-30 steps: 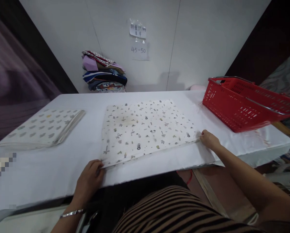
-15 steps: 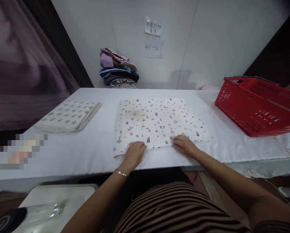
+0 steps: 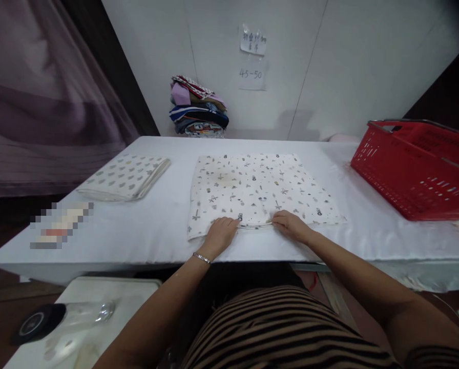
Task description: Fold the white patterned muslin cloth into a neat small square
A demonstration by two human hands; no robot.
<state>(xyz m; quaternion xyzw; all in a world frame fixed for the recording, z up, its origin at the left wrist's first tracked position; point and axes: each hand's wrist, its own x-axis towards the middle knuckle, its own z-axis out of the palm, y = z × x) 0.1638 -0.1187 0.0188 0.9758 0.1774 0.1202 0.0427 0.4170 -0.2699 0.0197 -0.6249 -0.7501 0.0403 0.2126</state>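
Observation:
A white cloth with small grey and black prints lies spread in a folded rectangle on the white-covered table. My left hand pinches its near edge left of the middle, fingers curled over the fabric. Further right along the same edge, my right hand also grips the cloth between thumb and fingers. Between the two hands the edge is lifted slightly and shows more than one layer.
To the left lies another folded cloth with grey motifs, near a blurred-out patch. A red plastic basket stands at the right. Stacked fabrics sit against the wall behind. A clear bottle with a black end lies on a white surface lower left.
My fingers have gone from resting flat on the near edge to pinching it, and the edge between them has risen a little. The whole view has shifted slightly.

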